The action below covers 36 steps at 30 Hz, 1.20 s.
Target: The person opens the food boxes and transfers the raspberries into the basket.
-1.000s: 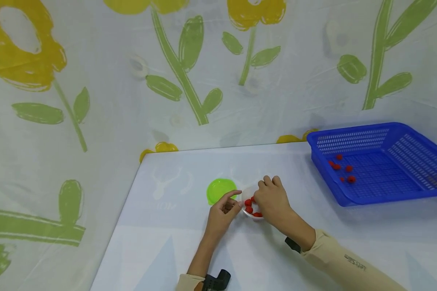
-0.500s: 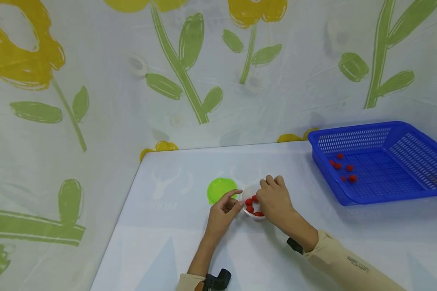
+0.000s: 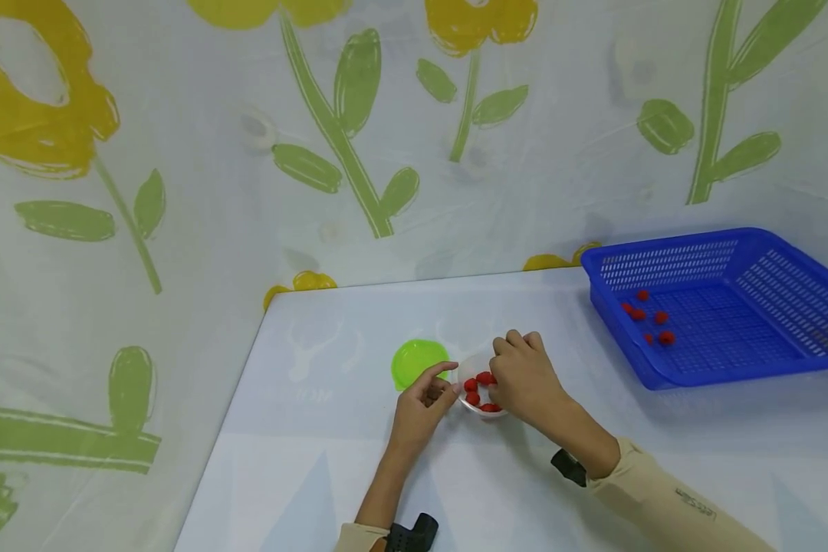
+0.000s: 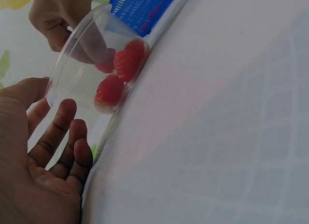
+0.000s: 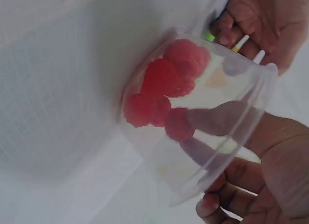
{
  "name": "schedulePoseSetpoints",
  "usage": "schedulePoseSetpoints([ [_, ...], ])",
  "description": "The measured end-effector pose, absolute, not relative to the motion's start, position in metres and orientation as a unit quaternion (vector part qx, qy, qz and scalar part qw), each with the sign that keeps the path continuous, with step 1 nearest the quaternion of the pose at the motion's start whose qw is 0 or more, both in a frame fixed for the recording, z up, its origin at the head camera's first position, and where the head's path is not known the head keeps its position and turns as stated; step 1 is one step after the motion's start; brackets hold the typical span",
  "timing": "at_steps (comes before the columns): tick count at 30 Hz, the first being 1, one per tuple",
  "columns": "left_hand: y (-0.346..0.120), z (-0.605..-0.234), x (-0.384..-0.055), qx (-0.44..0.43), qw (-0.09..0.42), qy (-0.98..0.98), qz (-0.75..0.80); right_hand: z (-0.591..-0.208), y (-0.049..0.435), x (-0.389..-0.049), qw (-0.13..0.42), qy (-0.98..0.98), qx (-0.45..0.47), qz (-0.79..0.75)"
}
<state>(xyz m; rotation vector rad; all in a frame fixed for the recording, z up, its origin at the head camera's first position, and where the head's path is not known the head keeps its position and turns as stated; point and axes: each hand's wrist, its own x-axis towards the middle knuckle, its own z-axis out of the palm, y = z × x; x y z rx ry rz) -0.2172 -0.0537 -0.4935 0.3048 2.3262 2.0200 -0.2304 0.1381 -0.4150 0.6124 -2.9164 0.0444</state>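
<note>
A clear plastic tub (image 3: 474, 363) stands on the table with several red raspberries (image 3: 472, 398) at its bottom. My left hand (image 3: 417, 410) holds the tub's left side by the rim with thumb and index finger. In the left wrist view, the other fingers of that hand curl loosely beside the tub wall. My right hand (image 3: 524, 383) reaches over the rim from the right. Seen from the right wrist, its thumb and a finger are inside the tub, pinching one raspberry (image 5: 177, 125). The hand hides part of the tub in the head view.
A bright green round lid-like piece (image 3: 416, 362) lies just behind my left fingers. At the right stands a blue mesh basket (image 3: 724, 322), with several raspberries (image 3: 665, 338) near its left side. A flower-print curtain (image 3: 538, 176) hangs behind the white table (image 3: 317, 475).
My right hand has shifted slightly to the right, and more of a raspberry near its fingers shows in the tub. The left hand stays at the rim.
</note>
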Motion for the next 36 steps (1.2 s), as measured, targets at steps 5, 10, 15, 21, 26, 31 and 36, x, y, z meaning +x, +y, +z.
schedulePoseSetpoints([
  [5, -0.054, -0.494, -0.217, 0.096, 0.025, 0.755, 0.648, -0.409, 0.148, -0.227, 0.085, -0.967, 0.215, 0.103],
  [10, -0.054, -0.493, -0.218, 0.097, 0.023, 0.757, 0.646, -0.399, 0.159, -0.225, 0.098, -0.956, 0.228, 0.155],
  [15, -0.054, -0.492, -0.217, 0.098, 0.017, 0.755, 0.649, -0.388, 0.17, -0.225, 0.104, -0.95, 0.234, 0.179],
  [21, -0.053, -0.492, -0.216, 0.099, 0.019, 0.756, 0.647, -0.378, 0.189, -0.224, 0.102, -0.954, 0.214, 0.185],
  [26, -0.054, -0.493, -0.216, 0.097, 0.018, 0.753, 0.65, -0.373, 0.205, -0.225, 0.117, -0.951, 0.211, 0.191],
  [31, -0.053, -0.492, -0.216, 0.091, 0.018, 0.754, 0.651, -0.369, 0.221, -0.224, 0.132, -0.946, 0.208, 0.211],
  [36, -0.05, -0.482, -0.213, 0.078, 0.026, 0.757, 0.648, -0.366, 0.235, -0.223, 0.147, -0.945, 0.199, 0.214],
])
